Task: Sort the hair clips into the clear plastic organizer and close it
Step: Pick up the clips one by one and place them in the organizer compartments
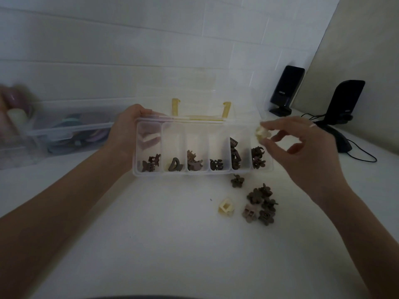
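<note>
The clear plastic organizer (pixel 172 137) is tilted up off the white table, its lid open behind it with two yellow latches. My left hand (pixel 125 130) grips its left end, fingers behind the first compartment. Brown hair clips (pixel 194 164) lie at the bottom of each of its several compartments. My right hand (pixel 302 152) pinches a cream hair clip (pixel 262 133) just over the organizer's right end. On the table below lie a lone brown flower clip (pixel 237 180), a cream square clip (pixel 226 206) and a pile of brown clips (pixel 262 205).
A larger clear storage box (pixel 64 130) with coloured round items stands at the left against the tiled wall. Two black speakers (pixel 286 91) (pixel 343 104) with cables stand at the back right. A blurred pinkish object (pixel 15 100) shows at the far left.
</note>
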Action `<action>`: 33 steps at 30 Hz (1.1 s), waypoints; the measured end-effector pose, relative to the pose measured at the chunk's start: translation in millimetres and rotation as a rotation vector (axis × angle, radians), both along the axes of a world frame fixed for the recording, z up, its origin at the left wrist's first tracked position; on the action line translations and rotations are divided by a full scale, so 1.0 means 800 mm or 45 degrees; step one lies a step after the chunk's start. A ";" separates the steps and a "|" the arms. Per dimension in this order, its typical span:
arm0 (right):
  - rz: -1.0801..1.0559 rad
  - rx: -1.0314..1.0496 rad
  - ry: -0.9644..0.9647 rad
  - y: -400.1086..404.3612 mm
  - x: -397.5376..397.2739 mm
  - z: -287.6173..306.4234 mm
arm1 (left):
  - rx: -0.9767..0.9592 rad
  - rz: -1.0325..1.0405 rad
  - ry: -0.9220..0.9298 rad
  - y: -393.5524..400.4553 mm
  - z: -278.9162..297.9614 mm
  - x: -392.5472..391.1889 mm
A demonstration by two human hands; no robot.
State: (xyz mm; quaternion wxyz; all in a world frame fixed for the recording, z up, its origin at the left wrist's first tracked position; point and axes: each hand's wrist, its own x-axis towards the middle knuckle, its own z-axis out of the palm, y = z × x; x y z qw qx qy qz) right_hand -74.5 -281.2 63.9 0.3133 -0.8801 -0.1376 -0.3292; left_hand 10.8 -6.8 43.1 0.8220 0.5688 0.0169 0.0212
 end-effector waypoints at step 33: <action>-0.318 -0.598 0.263 -0.003 0.001 -0.014 | -0.041 0.003 0.026 0.002 -0.001 0.001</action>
